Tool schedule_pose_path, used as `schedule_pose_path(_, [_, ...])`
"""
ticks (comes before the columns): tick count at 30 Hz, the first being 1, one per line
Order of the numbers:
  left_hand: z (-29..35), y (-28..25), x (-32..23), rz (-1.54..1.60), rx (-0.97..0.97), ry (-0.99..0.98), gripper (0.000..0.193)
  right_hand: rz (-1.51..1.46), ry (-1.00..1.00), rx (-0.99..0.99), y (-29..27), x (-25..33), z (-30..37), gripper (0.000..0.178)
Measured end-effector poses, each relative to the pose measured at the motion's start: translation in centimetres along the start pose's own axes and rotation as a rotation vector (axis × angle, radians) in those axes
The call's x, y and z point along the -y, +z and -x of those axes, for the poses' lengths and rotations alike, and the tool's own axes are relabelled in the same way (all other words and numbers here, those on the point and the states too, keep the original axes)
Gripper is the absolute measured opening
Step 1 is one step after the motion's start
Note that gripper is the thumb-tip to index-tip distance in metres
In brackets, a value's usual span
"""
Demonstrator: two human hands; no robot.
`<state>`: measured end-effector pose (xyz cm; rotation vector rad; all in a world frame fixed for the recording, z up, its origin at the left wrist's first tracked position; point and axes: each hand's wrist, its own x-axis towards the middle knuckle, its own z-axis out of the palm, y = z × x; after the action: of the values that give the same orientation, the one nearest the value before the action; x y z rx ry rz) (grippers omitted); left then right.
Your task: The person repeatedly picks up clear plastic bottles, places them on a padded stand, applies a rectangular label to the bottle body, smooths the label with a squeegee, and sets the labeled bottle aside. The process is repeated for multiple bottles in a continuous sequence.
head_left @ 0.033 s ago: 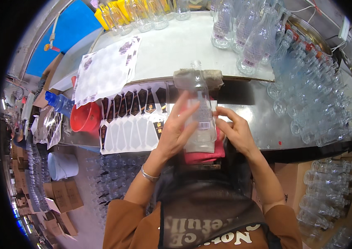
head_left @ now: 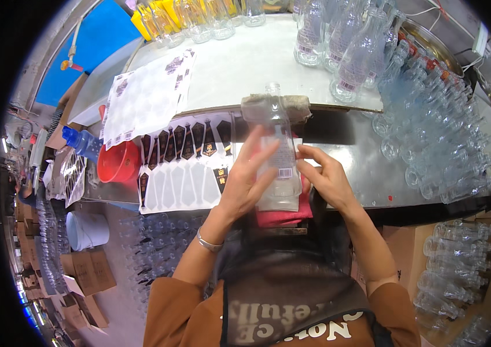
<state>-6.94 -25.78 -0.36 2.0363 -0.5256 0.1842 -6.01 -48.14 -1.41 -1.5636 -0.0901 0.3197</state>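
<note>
A clear glass bottle (head_left: 282, 150) with a printed label lies in front of me, its neck pointing away and resting on a rolled cloth pad (head_left: 296, 109). Beneath its body are a white sheet and a folded pink cloth (head_left: 283, 218). My left hand (head_left: 244, 179) is at the bottle's left side, fingers spread, some reaching over the glass and smeared by motion. Beside the bottle's right edge is my right hand (head_left: 327, 178), with bent fingers and a gap between thumb and forefinger. Whether those fingertips touch the glass I cannot tell.
On the left lie a sheet of black labels (head_left: 184, 144) and a white label sheet (head_left: 147, 98), near a red bowl (head_left: 119, 162). Labelled bottles (head_left: 352, 72) stand at the back right; many clear bottles (head_left: 430, 127) crowd the right side. Yellow pieces and bottles (head_left: 199, 26) stand at the back.
My right hand's fingertips have shifted very slightly left toward the bottle. The bottle and my left hand look the same.
</note>
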Motion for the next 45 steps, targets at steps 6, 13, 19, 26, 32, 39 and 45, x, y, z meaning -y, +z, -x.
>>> schedule_pose_path(6, [0.2, 0.3, -0.2, -0.002, -0.030, -0.036, 0.053, 0.221, -0.053, 0.056, 0.8, 1.1, -1.2, 0.055])
schedule_pose_path(13, [0.3, 0.3, -0.4, -0.010, -0.029, -0.038, 0.055, 0.145, -0.027, 0.042, 0.9, 0.9, -1.0, 0.059])
schedule_pose_path(19, [0.2, 0.6, -0.2, -0.006, -0.038, -0.039, 0.055, 0.155, -0.030, 0.055, 0.8, 1.1, -1.1, 0.056])
schedule_pose_path(26, [0.2, 0.4, -0.1, -0.024, -0.035, -0.040, 0.055, 0.074, 0.057, 0.053, -0.7, 0.1, -1.6, 0.043])
schedule_pose_path(32, [0.1, 0.6, -0.2, -0.030, -0.032, -0.027, 0.055, -0.590, 0.048, -0.259, -4.4, -3.1, -2.0, 0.023])
schedule_pose_path(39, [0.1, 0.6, -0.3, -0.013, -0.041, -0.018, 0.061, 0.494, -0.599, -0.109, -1.6, 4.1, -3.3, 0.027])
schedule_pose_path(45, [0.4, 0.7, 0.0, 0.071, -0.084, -0.068, 0.084, 0.783, -0.754, 0.129, 0.1, 7.8, -4.4, 0.026])
